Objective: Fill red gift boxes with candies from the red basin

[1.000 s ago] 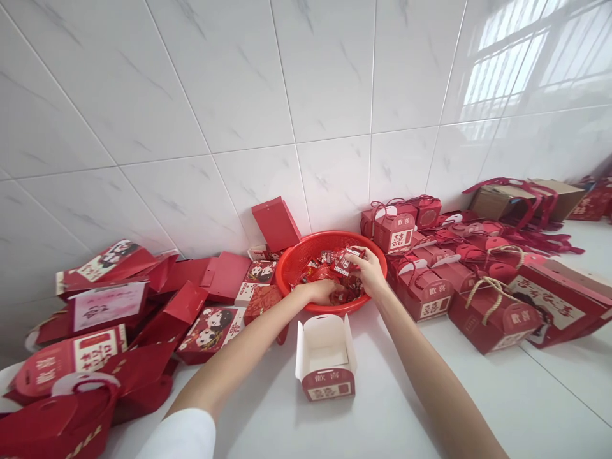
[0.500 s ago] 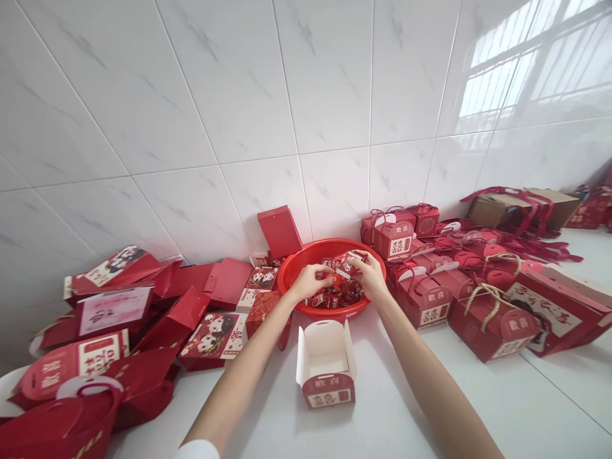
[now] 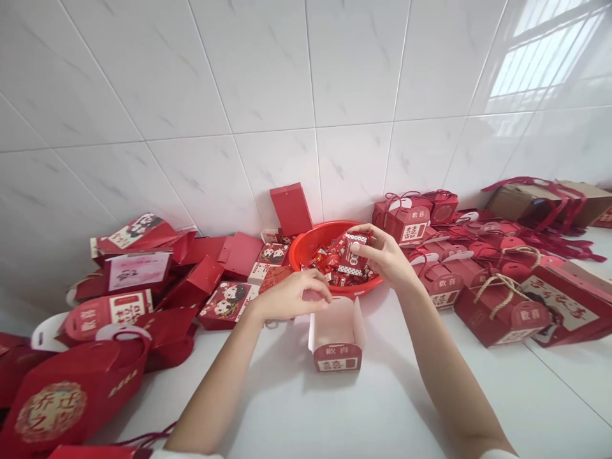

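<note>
My right hand (image 3: 382, 252) pinches a red candy packet (image 3: 354, 255) with white dotted bands, held up over the red plastic basket (image 3: 299, 245). Inside the basket lie several small red-wrapped candies (image 3: 329, 260). My left hand (image 3: 291, 296) is just in front of the basket, its fingers curved and apart, with nothing visible in them. It hovers at the back left of an open red gift box (image 3: 337, 360) with a white inside. The box stands upright on the table, its flaps raised, and its floor shows no contents.
Flat and part-folded red boxes (image 3: 115, 312) are heaped at the left. Closed gift boxes (image 3: 401, 220), some with rope handles, crowd the right side. A red box (image 3: 291, 209) leans on the tiled wall (image 3: 272, 83) behind the basket.
My left hand has come out of the basket, back towards the open box. My right hand has lifted the packet slightly towards me. The camera view has shifted.
</note>
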The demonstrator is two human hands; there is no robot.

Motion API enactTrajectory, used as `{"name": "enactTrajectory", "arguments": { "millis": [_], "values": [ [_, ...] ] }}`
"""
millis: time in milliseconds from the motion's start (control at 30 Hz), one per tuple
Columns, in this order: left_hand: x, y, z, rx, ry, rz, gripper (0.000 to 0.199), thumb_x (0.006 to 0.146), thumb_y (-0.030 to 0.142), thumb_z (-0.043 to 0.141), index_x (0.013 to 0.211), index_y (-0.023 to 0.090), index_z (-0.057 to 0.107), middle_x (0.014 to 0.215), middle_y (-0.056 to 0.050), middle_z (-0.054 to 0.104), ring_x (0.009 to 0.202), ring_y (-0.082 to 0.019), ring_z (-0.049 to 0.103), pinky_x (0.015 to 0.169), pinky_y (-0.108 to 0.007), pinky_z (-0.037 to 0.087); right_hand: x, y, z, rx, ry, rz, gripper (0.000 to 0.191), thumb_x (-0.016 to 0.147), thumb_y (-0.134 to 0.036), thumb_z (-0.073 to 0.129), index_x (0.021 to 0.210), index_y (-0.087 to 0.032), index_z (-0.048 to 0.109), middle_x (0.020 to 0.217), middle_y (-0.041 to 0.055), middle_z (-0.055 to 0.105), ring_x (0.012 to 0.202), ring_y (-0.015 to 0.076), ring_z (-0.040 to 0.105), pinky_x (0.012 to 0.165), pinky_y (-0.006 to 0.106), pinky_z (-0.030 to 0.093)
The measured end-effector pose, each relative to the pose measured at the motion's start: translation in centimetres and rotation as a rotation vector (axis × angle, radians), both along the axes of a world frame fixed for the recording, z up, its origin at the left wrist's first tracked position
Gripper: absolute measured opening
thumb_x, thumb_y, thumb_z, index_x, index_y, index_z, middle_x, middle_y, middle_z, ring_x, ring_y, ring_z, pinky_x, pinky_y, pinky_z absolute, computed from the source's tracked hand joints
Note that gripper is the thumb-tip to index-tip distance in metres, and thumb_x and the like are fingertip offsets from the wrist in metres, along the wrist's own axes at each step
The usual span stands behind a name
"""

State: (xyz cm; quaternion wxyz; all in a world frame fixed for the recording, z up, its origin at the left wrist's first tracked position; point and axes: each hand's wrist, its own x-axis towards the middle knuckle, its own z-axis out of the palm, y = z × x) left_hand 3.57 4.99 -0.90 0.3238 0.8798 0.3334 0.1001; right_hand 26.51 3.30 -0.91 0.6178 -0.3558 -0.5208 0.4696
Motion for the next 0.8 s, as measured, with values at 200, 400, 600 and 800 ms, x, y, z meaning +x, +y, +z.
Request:
{"name": "enactTrajectory", "arguments": {
  "millis": [200, 400, 600, 800],
  "values": [
    [-1.2, -0.7, -0.6, -0.113, 0.150, 0.039, 0.026, 0.081, 0.036, 0.065, 0.101, 0.025, 0.077, 0.107, -0.003, 0.068, 0.097, -0.022, 0.063, 0.082, -0.025, 0.047, -0.6, -2.4, 0.8, 0.151, -0.437, 0.170, 0.032, 0.071, -0.033, 0.081, 0.099, -0.021, 0.070, 0.100, 0.0038, 0.069, 0.085, 0.0193, 0.064, 0.073, 0.029, 0.052],
    [-1.3, -0.5, -0.8, -0.142, 0.094, 0.093, 0.021, 0.074, 0.027, 0.066, 0.092, 0.021, 0.075, 0.100, -0.001, 0.068, 0.079, -0.017, 0.063, 0.067, -0.022, 0.046, -1.6, -2.6, 0.1, 0.158, -0.674, 0.206, 0.026, 0.071, -0.032, 0.081, 0.092, -0.022, 0.071, 0.085, 0.0004, 0.070, 0.072, 0.0175, 0.062, 0.065, 0.027, 0.049],
    [-2.0, 0.6, -2.1, -0.174, 0.066, 0.101, 0.048, 0.073, 0.025, 0.067, 0.122, 0.025, 0.070, 0.124, -0.003, 0.065, 0.085, -0.017, 0.063, 0.069, -0.022, 0.046, -2.1, -2.1, -0.6, 0.163, -0.773, 0.208, 0.013, 0.082, -0.032, 0.071, 0.089, -0.022, 0.070, 0.088, 0.0011, 0.071, 0.075, 0.0174, 0.063, 0.064, 0.025, 0.046],
    [-2.2, 0.9, -2.6, -0.160, 0.050, 0.100, 0.052, 0.074, 0.024, 0.066, 0.126, 0.023, 0.068, 0.126, -0.004, 0.065, 0.094, -0.020, 0.062, 0.077, -0.023, 0.047, -2.1, -2.5, -0.6, 0.171, -0.842, 0.288, 0.016, 0.090, -0.024, 0.056, 0.102, -0.023, 0.066, 0.098, 0.0021, 0.072, 0.082, 0.0189, 0.065, 0.070, 0.028, 0.048]
  ]
}}
